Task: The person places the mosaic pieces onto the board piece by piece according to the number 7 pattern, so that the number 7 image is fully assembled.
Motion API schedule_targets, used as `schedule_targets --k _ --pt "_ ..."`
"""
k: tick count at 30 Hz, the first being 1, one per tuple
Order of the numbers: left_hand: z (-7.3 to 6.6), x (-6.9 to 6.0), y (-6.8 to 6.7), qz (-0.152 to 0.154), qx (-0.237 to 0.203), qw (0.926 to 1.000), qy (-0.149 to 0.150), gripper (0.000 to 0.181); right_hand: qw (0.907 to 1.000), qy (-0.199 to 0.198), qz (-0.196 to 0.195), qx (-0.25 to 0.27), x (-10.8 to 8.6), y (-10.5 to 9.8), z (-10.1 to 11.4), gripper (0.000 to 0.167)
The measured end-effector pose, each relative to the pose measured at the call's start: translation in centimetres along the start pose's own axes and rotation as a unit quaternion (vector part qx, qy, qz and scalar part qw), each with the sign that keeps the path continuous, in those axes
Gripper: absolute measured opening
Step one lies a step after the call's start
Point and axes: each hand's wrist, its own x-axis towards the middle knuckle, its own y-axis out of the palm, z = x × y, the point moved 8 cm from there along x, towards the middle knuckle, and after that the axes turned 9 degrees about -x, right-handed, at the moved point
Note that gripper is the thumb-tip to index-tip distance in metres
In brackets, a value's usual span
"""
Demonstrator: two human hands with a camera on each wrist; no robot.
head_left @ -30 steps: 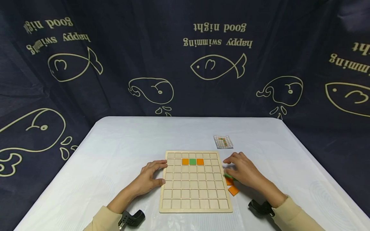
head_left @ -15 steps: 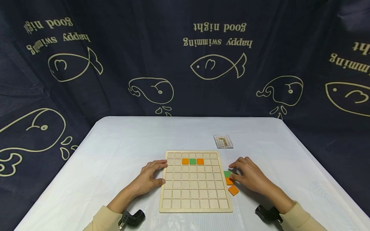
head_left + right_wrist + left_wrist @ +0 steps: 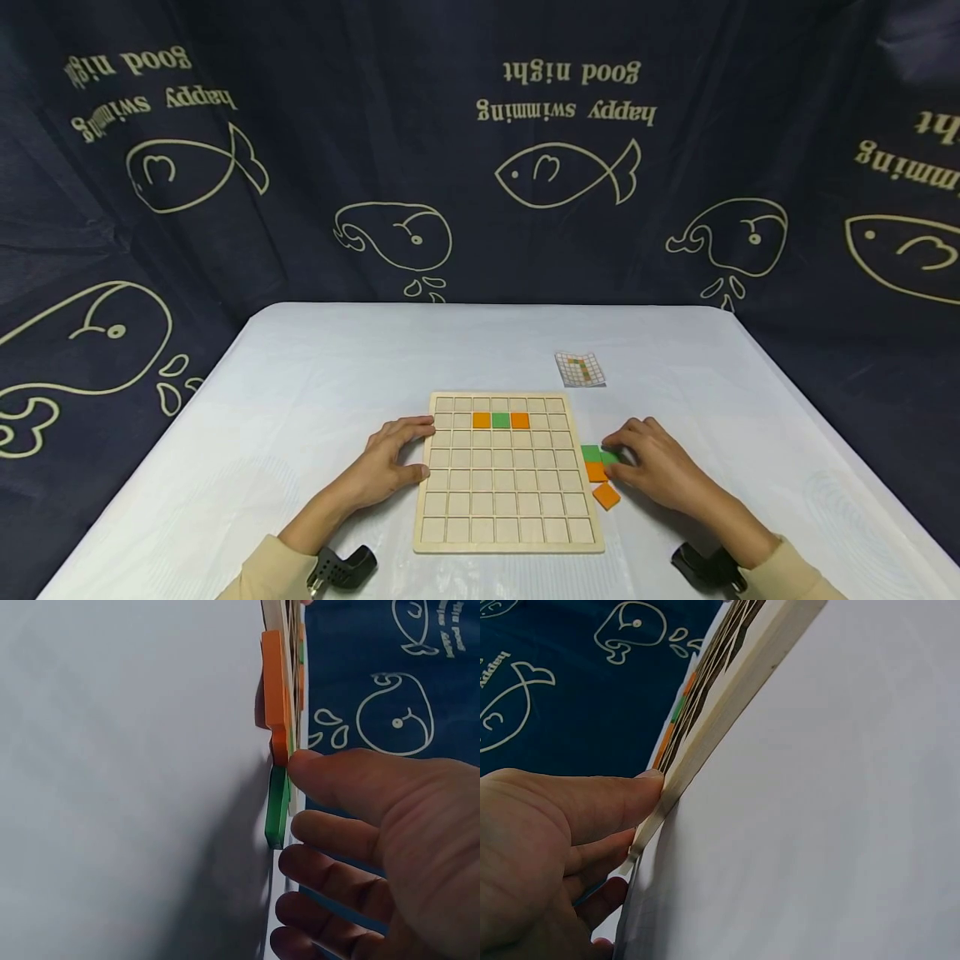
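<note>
A pale wooden grid board (image 3: pixel 492 481) lies on the table, with two orange tiles (image 3: pixel 482 421) and a green tile (image 3: pixel 501 421) between them in its second row. My left hand (image 3: pixel 386 467) rests at the board's left edge, thumb and fingertips touching the rim. My right hand (image 3: pixel 660 467) is over the loose tiles right of the board, fingers loosely bent, thumb and index apart. Just below those fingertips lies a green tile (image 3: pixel 277 810); whether they touch it, I cannot tell. Beside it are another green tile (image 3: pixel 590 453) and two loose orange tiles (image 3: pixel 607 497).
A small printed card (image 3: pixel 580 369) with a coloured grid pattern lies beyond the board's far right corner. A white cloth covers the table (image 3: pixel 337 358). Behind it hangs a dark curtain (image 3: pixel 300 100) with whale and fish drawings.
My right hand has drawn back to the right and slightly nearer, off the board's edge, uncovering the loose green tiles. The left hand stays in place on the board.
</note>
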Motion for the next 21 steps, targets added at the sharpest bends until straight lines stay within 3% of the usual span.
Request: schedule_targets --k 21 --pt "-0.08 -0.01 -0.01 0.001 0.002 1.0 0.003 0.054 1.0 0.007 0.0 -0.003 -0.74 0.23 -0.47 0.023"
